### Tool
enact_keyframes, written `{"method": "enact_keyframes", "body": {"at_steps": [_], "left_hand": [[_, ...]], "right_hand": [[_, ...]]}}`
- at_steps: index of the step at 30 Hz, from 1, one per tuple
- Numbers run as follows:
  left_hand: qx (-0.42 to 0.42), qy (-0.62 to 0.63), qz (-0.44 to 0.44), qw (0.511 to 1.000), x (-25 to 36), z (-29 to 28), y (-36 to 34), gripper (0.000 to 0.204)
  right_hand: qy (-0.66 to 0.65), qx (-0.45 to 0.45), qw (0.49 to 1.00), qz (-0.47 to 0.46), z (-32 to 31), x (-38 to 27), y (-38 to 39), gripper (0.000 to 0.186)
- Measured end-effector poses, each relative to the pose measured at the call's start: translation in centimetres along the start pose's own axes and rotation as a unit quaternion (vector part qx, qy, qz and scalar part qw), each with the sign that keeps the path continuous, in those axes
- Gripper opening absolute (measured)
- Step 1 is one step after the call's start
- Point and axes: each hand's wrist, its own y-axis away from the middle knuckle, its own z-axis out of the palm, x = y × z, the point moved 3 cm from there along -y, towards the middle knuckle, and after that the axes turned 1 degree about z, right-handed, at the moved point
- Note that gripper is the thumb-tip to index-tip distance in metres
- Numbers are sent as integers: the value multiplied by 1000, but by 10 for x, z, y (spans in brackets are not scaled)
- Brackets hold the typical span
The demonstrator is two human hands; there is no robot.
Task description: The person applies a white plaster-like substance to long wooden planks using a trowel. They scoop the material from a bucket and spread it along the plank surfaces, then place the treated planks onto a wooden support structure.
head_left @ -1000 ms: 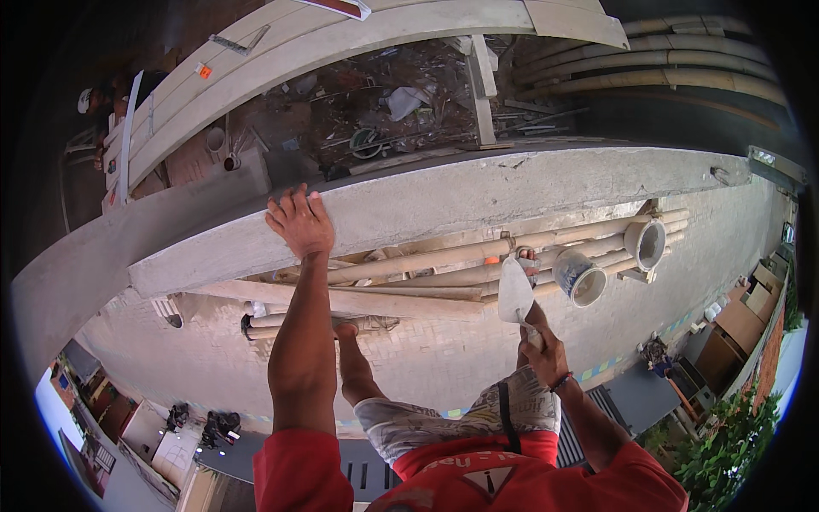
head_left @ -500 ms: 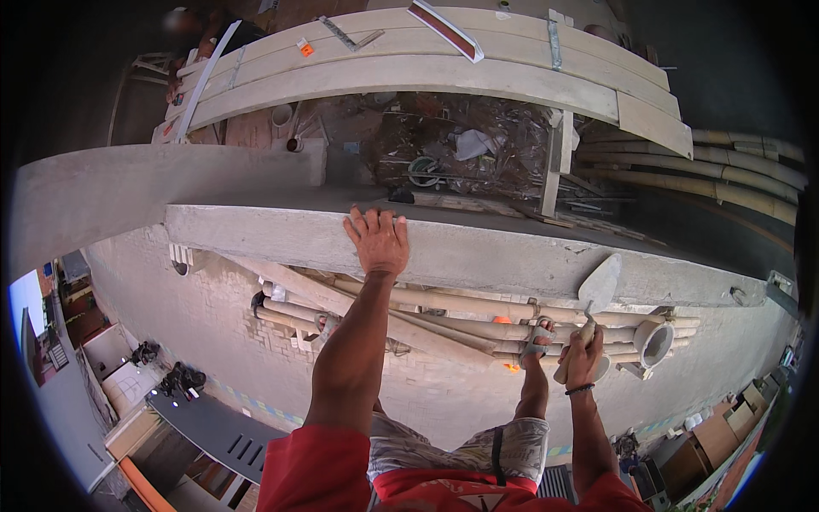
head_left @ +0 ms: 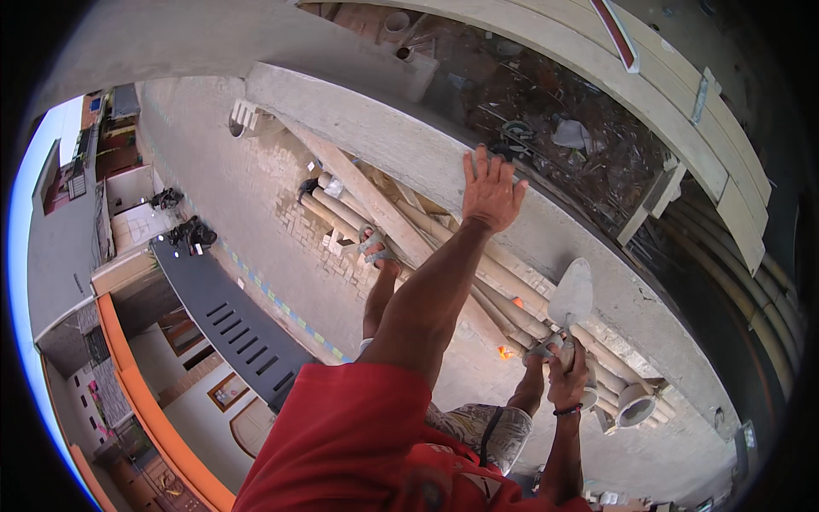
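My left hand (head_left: 493, 192) lies on the top edge of a grey concrete ledge (head_left: 375, 119), fingers spread and pointing away from me. In my right hand (head_left: 567, 380), nearer my body, the fingers are wrapped round the handle of a trowel (head_left: 572, 294). Its pale, mortar-smeared blade points up and overlaps the face of the ledge in view; whether it touches cannot be told. Both my sandalled feet are on bamboo poles (head_left: 512, 320) below the ledge.
A plank (head_left: 375, 200) slants across the poles, high above a paved street (head_left: 205, 145). A round bucket (head_left: 636, 405) hangs by the poles at right. Beyond the ledge lies a debris-strewn floor (head_left: 546, 94) with long pale boards (head_left: 674, 77). Houses with an orange ledge (head_left: 145, 384) stand at left.
The view has swung to the left, showing more of the street and houses. My left hand still rests on the ledge, and my right still grips the trowel.
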Motion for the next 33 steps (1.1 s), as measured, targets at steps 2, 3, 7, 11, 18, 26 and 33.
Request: {"method": "enact_keyframes", "body": {"at_steps": [2,3,7,11,18,26,33], "left_hand": [[13,-7,-3,1000,-10,0,4,39],[10,-15,3,1000,-12,3,5,39],[15,-97,19,995,-13,-1,8,40],[20,-114,35,993,-16,8,7,43],[50,-124,72,988,-24,13,6,50],[49,-124,45,990,-31,16,4,51],[36,-115,43,992,-47,14,-3,51]], "right_hand": [[-41,-56,996,63,0,-14,12,54],[14,-58,998,-8,0,-3,18,54],[45,-116,991,45,-4,51,47,54],[-35,-77,979,187,-7,90,77,55],[47,87,987,127,-3,195,110,60],[-246,181,826,474,-36,312,162,62],[-297,240,757,530,-47,467,170,53]]}}
